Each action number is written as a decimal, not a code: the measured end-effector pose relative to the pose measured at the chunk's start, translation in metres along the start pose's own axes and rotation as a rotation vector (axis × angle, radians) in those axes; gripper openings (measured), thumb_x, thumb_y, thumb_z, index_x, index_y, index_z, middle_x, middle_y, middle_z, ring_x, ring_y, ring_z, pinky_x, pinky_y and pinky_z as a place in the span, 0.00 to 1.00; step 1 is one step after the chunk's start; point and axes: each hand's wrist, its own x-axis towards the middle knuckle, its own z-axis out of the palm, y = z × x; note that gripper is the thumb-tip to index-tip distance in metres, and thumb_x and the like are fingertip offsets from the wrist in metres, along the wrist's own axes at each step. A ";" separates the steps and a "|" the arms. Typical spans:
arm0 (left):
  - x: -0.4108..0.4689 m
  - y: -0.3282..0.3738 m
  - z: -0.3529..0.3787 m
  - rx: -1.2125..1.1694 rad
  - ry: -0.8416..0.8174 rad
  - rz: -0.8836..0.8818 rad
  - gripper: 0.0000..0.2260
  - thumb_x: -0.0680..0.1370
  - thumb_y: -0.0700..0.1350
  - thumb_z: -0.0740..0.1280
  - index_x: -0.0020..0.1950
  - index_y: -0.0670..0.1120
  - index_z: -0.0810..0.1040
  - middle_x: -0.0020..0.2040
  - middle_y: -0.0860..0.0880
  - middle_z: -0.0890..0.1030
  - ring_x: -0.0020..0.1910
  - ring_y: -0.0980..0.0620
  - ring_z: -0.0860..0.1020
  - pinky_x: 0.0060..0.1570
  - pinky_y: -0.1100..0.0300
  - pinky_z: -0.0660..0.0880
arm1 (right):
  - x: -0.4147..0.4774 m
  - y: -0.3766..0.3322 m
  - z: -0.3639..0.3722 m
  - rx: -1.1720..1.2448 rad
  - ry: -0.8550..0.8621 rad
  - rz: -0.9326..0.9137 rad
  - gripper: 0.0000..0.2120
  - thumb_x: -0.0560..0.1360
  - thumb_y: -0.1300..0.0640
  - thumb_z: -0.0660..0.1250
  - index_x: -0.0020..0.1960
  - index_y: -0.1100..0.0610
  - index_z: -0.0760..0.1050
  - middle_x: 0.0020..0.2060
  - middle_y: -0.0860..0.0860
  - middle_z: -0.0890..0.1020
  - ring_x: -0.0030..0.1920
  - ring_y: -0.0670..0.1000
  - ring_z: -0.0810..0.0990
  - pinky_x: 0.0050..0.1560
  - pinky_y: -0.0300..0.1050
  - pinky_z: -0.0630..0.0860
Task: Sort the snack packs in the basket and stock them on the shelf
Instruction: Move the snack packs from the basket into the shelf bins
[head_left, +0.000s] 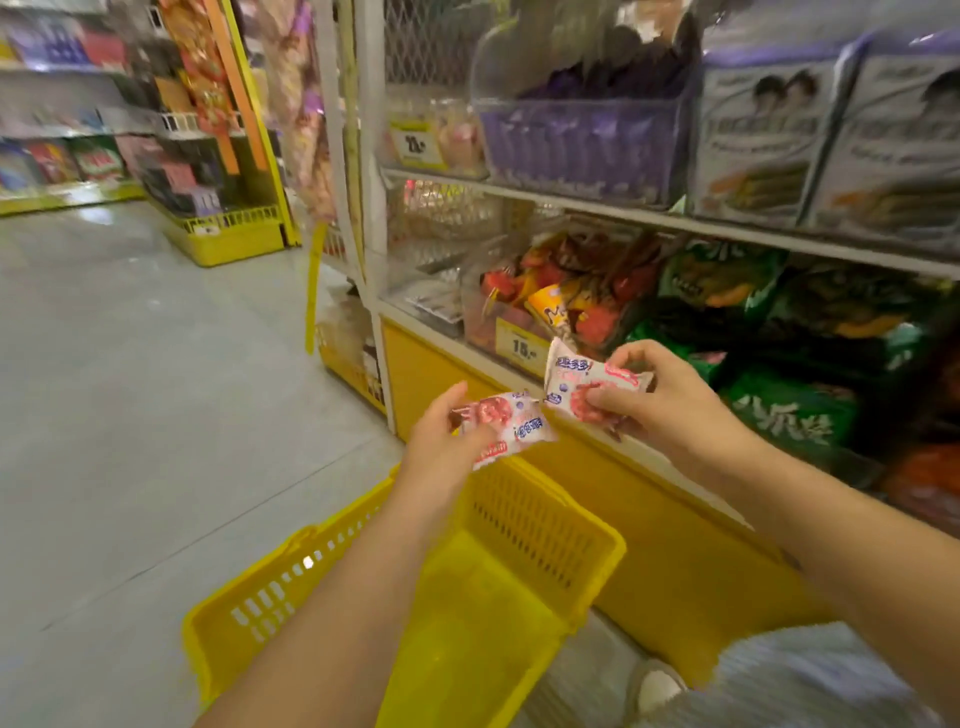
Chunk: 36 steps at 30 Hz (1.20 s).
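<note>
Shop aisle, shelf at right, yellow basket on floor. Gripping a pack in left hand, pinching second pack in right hand, both held above basket, beside shelf.

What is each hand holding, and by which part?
Left hand grips one snack pack by its left end; right hand pinches a second pack by its right end.

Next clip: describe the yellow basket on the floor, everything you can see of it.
The yellow basket looks like moulded plastic, rectangular, with slotted walls and a thick rim. It stands upright on the grey floor, close beside the yellow shelf base; whether they touch is unclear. Its visible inside holds no packs. The left forearm crosses in front of it.
</note>
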 end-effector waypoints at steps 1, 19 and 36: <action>-0.001 0.015 0.011 -0.066 0.014 0.001 0.26 0.75 0.34 0.69 0.71 0.46 0.69 0.61 0.46 0.78 0.56 0.50 0.80 0.60 0.51 0.75 | -0.007 -0.010 -0.003 0.087 0.029 -0.002 0.13 0.70 0.68 0.72 0.43 0.57 0.69 0.36 0.59 0.81 0.32 0.52 0.80 0.30 0.41 0.77; -0.105 0.175 0.230 -0.353 -0.408 0.270 0.30 0.61 0.61 0.75 0.54 0.44 0.75 0.51 0.42 0.83 0.52 0.44 0.82 0.58 0.44 0.76 | -0.126 -0.140 -0.121 0.274 0.504 -0.365 0.10 0.73 0.59 0.70 0.49 0.59 0.71 0.46 0.61 0.80 0.46 0.57 0.81 0.54 0.57 0.75; -0.155 0.234 0.369 0.409 -0.504 1.232 0.09 0.80 0.55 0.62 0.56 0.53 0.75 0.54 0.58 0.76 0.56 0.59 0.72 0.57 0.59 0.69 | -0.254 -0.231 -0.322 -0.715 0.663 -0.433 0.24 0.71 0.62 0.71 0.62 0.50 0.66 0.50 0.46 0.79 0.47 0.39 0.82 0.44 0.34 0.79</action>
